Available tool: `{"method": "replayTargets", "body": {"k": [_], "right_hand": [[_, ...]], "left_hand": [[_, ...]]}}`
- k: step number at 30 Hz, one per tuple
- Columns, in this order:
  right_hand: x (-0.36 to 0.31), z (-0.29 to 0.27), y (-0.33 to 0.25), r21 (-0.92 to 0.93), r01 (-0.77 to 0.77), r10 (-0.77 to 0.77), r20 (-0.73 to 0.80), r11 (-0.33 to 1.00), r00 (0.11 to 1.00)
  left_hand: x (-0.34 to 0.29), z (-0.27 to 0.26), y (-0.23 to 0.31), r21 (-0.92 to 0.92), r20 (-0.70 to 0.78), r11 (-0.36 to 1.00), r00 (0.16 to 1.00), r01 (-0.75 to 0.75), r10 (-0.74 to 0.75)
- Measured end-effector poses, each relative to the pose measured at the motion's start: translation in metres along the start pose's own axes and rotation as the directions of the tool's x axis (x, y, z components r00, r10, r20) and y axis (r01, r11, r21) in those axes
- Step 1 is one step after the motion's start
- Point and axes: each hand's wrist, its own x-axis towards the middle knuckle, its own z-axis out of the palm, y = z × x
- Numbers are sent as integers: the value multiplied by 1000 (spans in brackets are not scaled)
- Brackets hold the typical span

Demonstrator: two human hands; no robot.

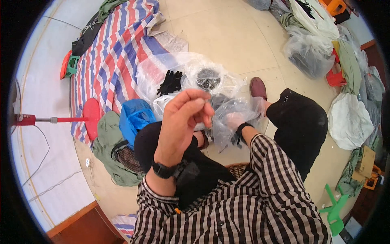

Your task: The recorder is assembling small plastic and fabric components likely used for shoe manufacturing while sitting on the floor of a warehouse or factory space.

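Fingertips of my left hand are pinched together, raised in front of my chest, and I cannot tell what, if anything, sits between them; it is too small or too thin to see. Just right of those fingers, my right hand is pushed inside a clear plastic bag, its fingers buried in the film among dark pieces, so I cannot say whether they are apart or closed.

Going left to right around my fingers: one red fan base well to the left, one green garment below it, one blue plastic bag just left of my left wrist, one pair of black gloves beyond my fingertips on the striped tarp, one clear bag of dark small parts just past them, and one brown shoe beyond my right hand.

I judge the risk to be slippery film: if my right fingers loosen, the bag could sag and spill its dark contents onto the tiles. Whatever my left pinch holds could also drop unseen into my dark lap.
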Motion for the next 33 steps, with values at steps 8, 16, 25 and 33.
{"method": "replayTargets", "body": {"k": [8, 16, 25, 33], "right_hand": [[-42, -22, 34, -193, 181, -175, 48, 964, 983], [-99, -125, -11, -251, 303, -177, 424, 919, 888], [-189, -223, -37, 354, 168, -321, 434, 920, 842], [-201, -251, -38, 414, 191, -348, 344, 890, 872]], "left_hand": [[10, -10, -13, 85, 42, 994, 997, -62, 58], [14, -13, -39, 376, 130, 926, 991, -23, -28], [8, -4, -60, 615, 437, 750, 897, -244, -67], [-16, 15, -60, 697, 548, 711, 709, -94, -443]]}}
